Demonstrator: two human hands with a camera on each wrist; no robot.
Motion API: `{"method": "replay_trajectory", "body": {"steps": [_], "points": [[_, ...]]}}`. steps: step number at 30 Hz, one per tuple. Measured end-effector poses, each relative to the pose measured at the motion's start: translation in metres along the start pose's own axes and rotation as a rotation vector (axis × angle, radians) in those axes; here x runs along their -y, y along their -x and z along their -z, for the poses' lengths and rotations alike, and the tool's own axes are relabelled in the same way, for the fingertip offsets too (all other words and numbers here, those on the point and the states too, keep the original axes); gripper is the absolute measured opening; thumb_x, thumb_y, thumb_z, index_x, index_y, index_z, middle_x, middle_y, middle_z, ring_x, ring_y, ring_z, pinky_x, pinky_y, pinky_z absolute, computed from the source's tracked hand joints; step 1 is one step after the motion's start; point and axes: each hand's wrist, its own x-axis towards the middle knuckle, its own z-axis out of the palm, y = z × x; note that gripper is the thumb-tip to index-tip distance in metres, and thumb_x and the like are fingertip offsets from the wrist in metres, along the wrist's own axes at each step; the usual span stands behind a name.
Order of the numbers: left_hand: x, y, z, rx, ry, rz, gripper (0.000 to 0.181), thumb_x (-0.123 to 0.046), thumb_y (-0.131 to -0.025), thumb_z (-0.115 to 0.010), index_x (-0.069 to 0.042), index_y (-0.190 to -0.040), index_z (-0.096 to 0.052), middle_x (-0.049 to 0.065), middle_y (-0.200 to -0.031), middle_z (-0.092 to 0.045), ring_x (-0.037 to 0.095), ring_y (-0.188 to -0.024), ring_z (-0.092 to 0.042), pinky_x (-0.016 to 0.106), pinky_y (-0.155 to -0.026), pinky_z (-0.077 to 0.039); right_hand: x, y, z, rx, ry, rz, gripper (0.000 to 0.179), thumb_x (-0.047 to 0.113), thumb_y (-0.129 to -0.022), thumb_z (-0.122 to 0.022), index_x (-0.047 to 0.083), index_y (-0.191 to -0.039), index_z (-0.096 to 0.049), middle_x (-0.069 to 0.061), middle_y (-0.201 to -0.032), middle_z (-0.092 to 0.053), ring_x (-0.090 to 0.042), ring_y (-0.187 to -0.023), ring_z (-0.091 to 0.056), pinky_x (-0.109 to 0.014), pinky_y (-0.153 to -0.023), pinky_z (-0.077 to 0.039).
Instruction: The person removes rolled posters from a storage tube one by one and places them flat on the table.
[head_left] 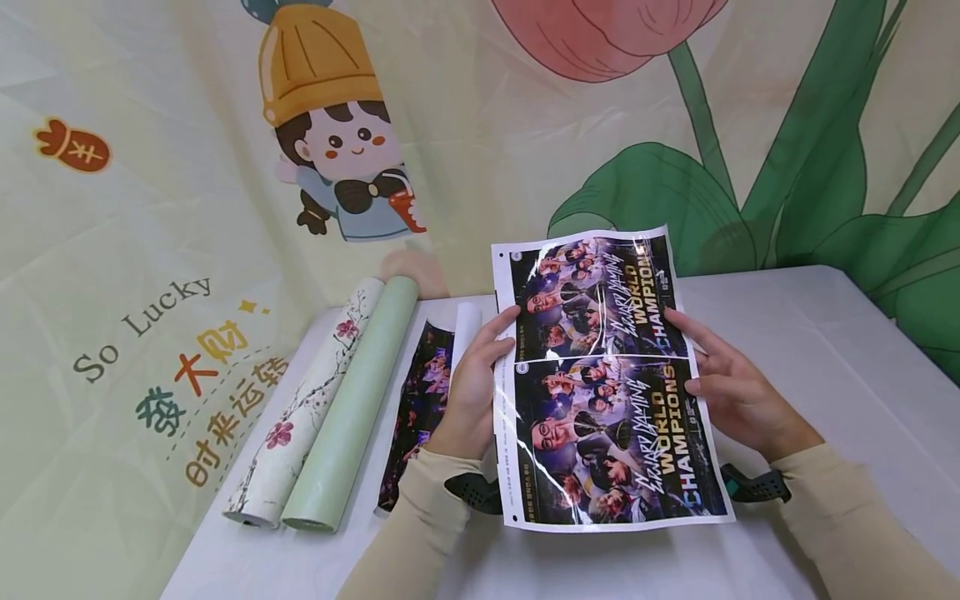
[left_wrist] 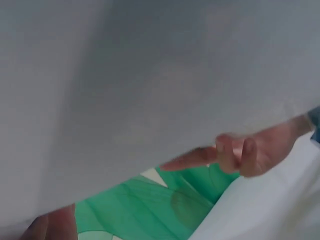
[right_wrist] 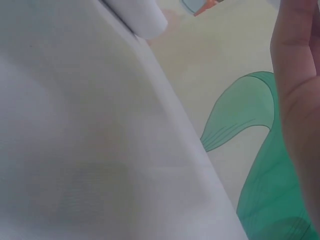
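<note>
A glossy printed sheet (head_left: pixel 611 442) is held up over the table, showing the same "World Champions" picture twice, one above the other. My left hand (head_left: pixel 467 392) grips its left edge, with fingertips over the white margin. On the opposite edge, my right hand (head_left: pixel 738 396) pinches the sheet, its fingertips overlapping the print. The left wrist view looks at the plain back of the sheet (left_wrist: pixel 150 90), with the right hand (left_wrist: pixel 262 155) beyond its edge. In the right wrist view, part of the right hand (right_wrist: pixel 300 100) runs down the right side.
Left on the white table (head_left: pixel 780 333) lie a flower-patterned roll (head_left: pixel 300 408), a pale green roll (head_left: pixel 356 400) and a dark printed sheet (head_left: pixel 416 408) with a white rolled edge (head_left: pixel 465 321). A patterned cloth (head_left: pixel 465 150) hangs behind the table.
</note>
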Motion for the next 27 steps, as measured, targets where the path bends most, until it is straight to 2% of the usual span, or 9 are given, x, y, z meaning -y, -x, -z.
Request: {"method": "replay_trajectory", "body": {"steps": [4, 7, 13, 16, 18, 20, 27], "points": [[0.000, 0.001, 0.000, -0.002, 0.018, -0.006, 0.047, -0.007, -0.097, -0.031, -0.017, -0.143, -0.035, 0.007, -0.140, -0.040, 0.026, -0.123, -0.045, 0.041, -0.100, -0.036, -0.002, -0.001, -0.002, -0.020, 0.019, -0.011, 0.074, -0.012, -0.092, -0.034, 0.028, -0.150, -0.010, -0.012, -0.146, -0.030, -0.032, -0.118, -0.050, -0.047, -0.089, -0.045], [-0.002, 0.000, 0.002, 0.013, -0.010, -0.033, 0.046, -0.006, -0.096, -0.033, -0.017, -0.141, -0.038, 0.008, -0.139, -0.041, 0.027, -0.123, -0.045, 0.041, -0.099, -0.038, -0.001, -0.001, -0.001, -0.014, 0.057, 0.002, 0.074, -0.012, -0.092, -0.034, 0.026, -0.150, -0.010, -0.012, -0.144, -0.034, -0.032, -0.117, -0.050, -0.045, -0.089, -0.045], [-0.008, -0.003, 0.014, -0.009, -0.221, -0.110, 0.045, 0.001, -0.090, -0.039, -0.016, -0.128, -0.055, 0.010, -0.131, -0.049, 0.031, -0.114, -0.053, 0.043, -0.091, -0.045, 0.003, 0.000, -0.001, -0.034, 0.225, 0.015, 0.071, -0.014, -0.090, -0.038, 0.019, -0.149, -0.016, -0.014, -0.141, -0.038, -0.030, -0.118, -0.051, -0.037, -0.092, -0.045], [-0.010, -0.005, 0.019, -0.003, -0.323, -0.116, 0.051, 0.003, -0.086, -0.039, -0.019, -0.128, -0.056, 0.005, -0.134, -0.047, 0.027, -0.115, -0.053, 0.041, -0.092, -0.044, 0.004, 0.000, -0.002, -0.054, 0.297, -0.001, 0.070, -0.013, -0.089, -0.040, 0.017, -0.149, -0.019, -0.015, -0.142, -0.037, -0.029, -0.117, -0.051, -0.033, -0.093, -0.044], [-0.011, -0.006, 0.021, 0.001, -0.352, -0.111, 0.052, 0.001, -0.087, -0.038, -0.022, -0.131, -0.053, 0.002, -0.137, -0.044, 0.025, -0.117, -0.051, 0.040, -0.093, -0.043, 0.005, 0.000, -0.003, -0.059, 0.328, -0.009, 0.070, -0.013, -0.089, -0.041, 0.017, -0.148, -0.020, -0.015, -0.142, -0.037, -0.029, -0.117, -0.052, -0.032, -0.093, -0.044], [-0.012, -0.007, 0.022, -0.005, -0.347, -0.108, 0.049, -0.003, -0.091, -0.039, -0.025, -0.134, -0.050, 0.000, -0.138, -0.041, 0.025, -0.118, -0.051, 0.041, -0.093, -0.043, 0.005, 0.000, -0.004, -0.055, 0.346, -0.012, 0.070, -0.012, -0.089, -0.042, 0.017, -0.148, -0.020, -0.015, -0.141, -0.038, -0.030, -0.116, -0.052, -0.032, -0.092, -0.044], [-0.013, -0.007, 0.023, -0.008, -0.164, -0.104, 0.047, -0.009, -0.097, -0.038, -0.031, -0.139, -0.042, 0.002, -0.139, -0.040, 0.027, -0.120, -0.049, 0.043, -0.093, -0.043, 0.001, -0.001, -0.005, -0.014, 0.317, -0.001, 0.070, -0.013, -0.089, -0.041, 0.015, -0.149, -0.018, -0.015, -0.140, -0.040, -0.033, -0.113, -0.054, -0.036, -0.090, -0.046]]}}
